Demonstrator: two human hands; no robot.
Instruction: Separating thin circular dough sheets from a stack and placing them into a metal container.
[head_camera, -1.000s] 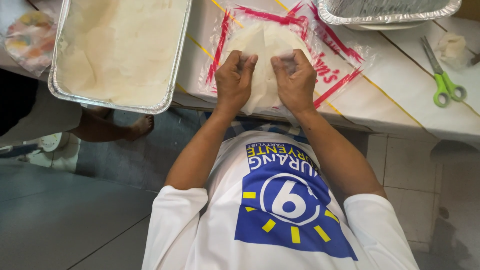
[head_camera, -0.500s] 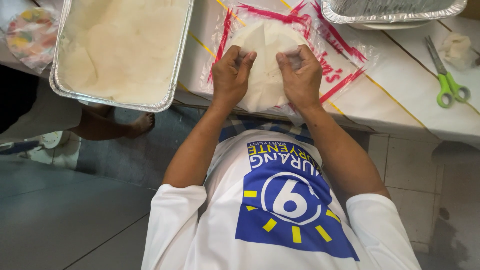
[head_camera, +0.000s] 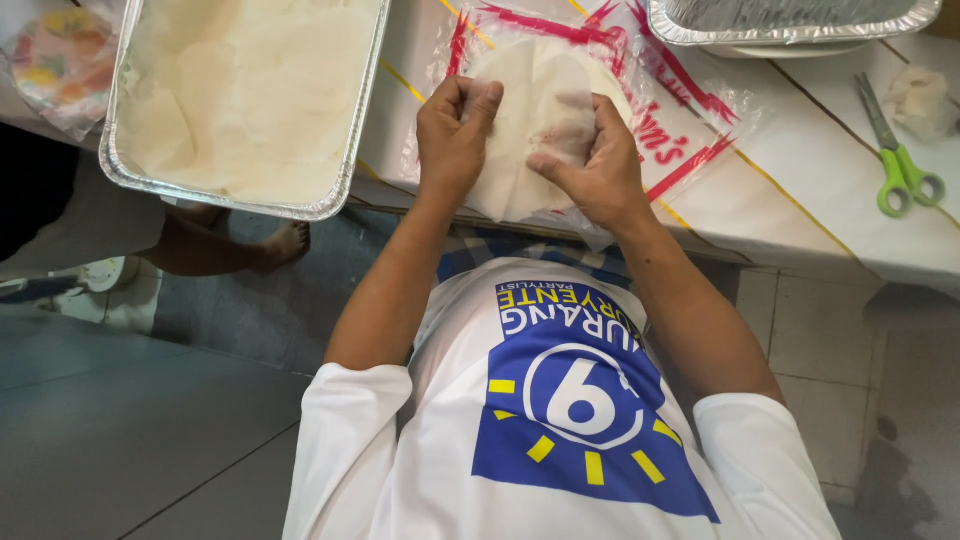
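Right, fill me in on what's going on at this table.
A person's left hand and right hand pinch a thin, pale round wrapper sheet, lifting it off a stack in a clear plastic bag with red print. A foil tray of separated pale wrappers sits to the left; green-handled scissors lie at the right.

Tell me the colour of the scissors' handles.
Bright green; the scissors lie on the white table, clearest at the right of the head view.
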